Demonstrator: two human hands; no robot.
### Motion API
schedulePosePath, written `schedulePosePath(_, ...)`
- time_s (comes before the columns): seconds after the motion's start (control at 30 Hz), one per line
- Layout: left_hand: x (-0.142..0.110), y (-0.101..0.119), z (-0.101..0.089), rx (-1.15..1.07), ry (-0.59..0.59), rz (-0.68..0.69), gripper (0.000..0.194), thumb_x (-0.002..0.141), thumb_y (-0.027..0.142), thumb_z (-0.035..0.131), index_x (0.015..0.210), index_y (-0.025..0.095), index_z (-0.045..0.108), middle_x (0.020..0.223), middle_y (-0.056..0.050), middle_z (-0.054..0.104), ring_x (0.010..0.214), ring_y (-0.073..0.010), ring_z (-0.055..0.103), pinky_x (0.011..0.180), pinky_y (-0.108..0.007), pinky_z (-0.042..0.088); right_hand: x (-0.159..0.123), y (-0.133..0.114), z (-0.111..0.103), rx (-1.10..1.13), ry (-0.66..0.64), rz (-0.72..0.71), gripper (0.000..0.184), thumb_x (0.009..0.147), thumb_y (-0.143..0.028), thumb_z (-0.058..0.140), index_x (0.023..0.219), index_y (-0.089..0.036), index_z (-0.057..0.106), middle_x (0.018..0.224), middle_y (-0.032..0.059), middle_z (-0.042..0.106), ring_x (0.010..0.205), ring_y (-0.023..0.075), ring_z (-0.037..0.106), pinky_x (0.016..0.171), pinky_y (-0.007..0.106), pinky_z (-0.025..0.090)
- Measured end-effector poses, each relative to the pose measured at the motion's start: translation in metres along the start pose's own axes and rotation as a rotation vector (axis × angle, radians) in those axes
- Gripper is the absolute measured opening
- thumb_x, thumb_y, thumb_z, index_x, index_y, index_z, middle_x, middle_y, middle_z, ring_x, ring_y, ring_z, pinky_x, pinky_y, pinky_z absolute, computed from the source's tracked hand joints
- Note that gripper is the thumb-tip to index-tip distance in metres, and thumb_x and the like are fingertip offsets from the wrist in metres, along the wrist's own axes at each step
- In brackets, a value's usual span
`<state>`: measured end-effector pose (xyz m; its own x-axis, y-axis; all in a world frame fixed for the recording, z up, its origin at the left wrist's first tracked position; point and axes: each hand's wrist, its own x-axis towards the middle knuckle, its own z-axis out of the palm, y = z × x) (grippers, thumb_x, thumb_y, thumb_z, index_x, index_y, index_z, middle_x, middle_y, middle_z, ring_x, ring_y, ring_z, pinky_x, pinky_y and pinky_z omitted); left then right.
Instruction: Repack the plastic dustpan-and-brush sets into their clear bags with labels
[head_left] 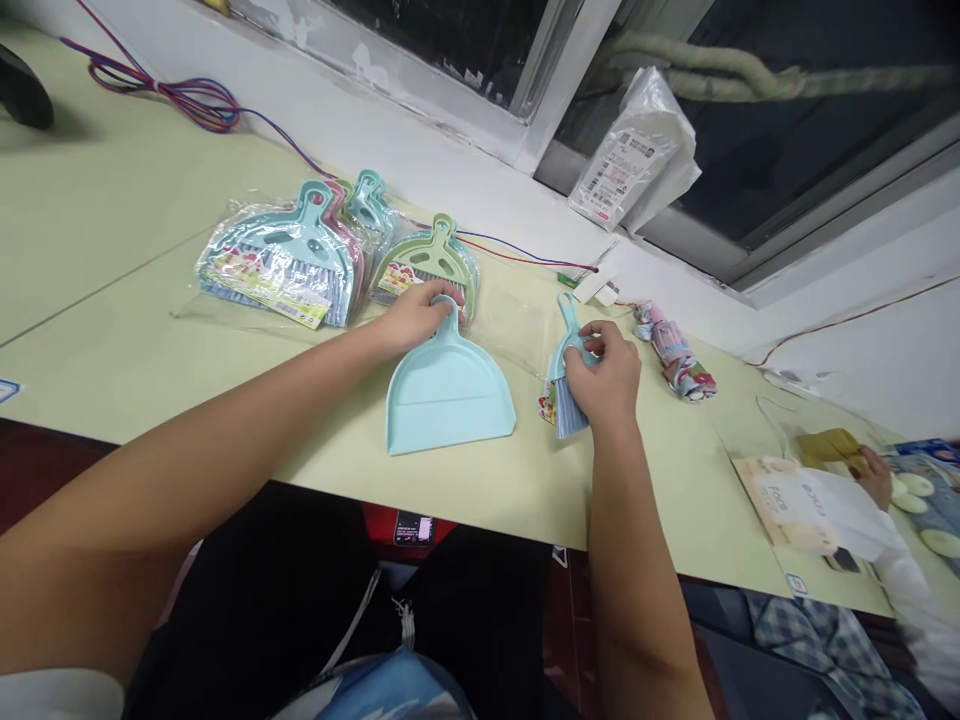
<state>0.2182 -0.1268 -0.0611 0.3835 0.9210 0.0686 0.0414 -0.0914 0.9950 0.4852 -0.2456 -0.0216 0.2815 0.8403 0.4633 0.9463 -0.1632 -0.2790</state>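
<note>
smooth yellowish tabletop (pixel 540 495), left hand (pixel 420 318) closed on rounded plastic dustpan (pixel 450 395), right hand (pixel 610 378) closed on bristly brush (pixel 569 405)

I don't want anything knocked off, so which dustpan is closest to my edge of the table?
The light-blue dustpan in your left hand; the other dustpans lie farther back, toward the wall.

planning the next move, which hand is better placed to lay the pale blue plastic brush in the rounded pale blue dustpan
Right hand, probably: it holds the brush, while the left hand grips the dustpan.
</note>
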Motion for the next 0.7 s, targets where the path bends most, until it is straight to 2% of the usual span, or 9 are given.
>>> schedulePosePath(0.2, 0.004, -0.011, -0.010, 0.526, 0.070, 0.173, 0.026, 0.085, 0.020, 0.053, 0.101, 0.021, 0.074, 0.102, -0.009, 0.075, 0.094, -0.0271, 0.067, 0.090, -0.042, 0.053, -0.002, -0.002, 0.004, -0.020, -0.042, -0.009, 0.028, 0.085, -0.029, 0.054, 0.113, -0.024, 0.061, 0.101, 0.0075, 0.070, 0.105, 0.0295, 0.059, 0.096, 0.043, 0.042)
schedulePosePath(0.33, -0.001, -0.005, -0.015, 0.808, 0.003, 0.264, 0.034, 0.087, 0.020, 0.048, 0.109, 0.021, 0.075, 0.117, -0.010, 0.074, 0.113, -0.0292, 0.066, 0.100, -0.040, 0.050, -0.001, 0.003, 0.005, -0.110, -0.082, 0.055, 0.030, 0.087, -0.030, 0.054, 0.116, -0.025, 0.062, 0.104, 0.0086, 0.072, 0.106, 0.0325, 0.058, 0.097, 0.048, 0.041)
schedulePosePath(0.53, -0.010, 0.003, -0.016, 0.982, -0.049, 0.298, 0.035, 0.090, 0.022, 0.047, 0.113, 0.020, 0.074, 0.121, -0.012, 0.073, 0.116, -0.0316, 0.065, 0.095, -0.040, 0.051, 0.010, 0.038, 0.005, -0.286, -0.232, 0.316, 0.032, 0.088, -0.028, 0.054, 0.119, -0.024, 0.061, 0.106, 0.0140, 0.071, 0.111, 0.0374, 0.059, 0.096, 0.054, 0.041)
schedulePosePath(0.7, -0.010, 0.002, -0.016, 1.018, -0.051, 0.274, 0.034, 0.088, 0.021, 0.049, 0.111, 0.021, 0.074, 0.120, -0.012, 0.074, 0.112, -0.0320, 0.067, 0.089, -0.039, 0.051, 0.019, 0.069, 0.010, -0.324, -0.383, 0.445, 0.027, 0.083, -0.028, 0.060, 0.109, -0.025, 0.063, 0.101, 0.0129, 0.070, 0.106, 0.0351, 0.062, 0.093, 0.051, 0.042)
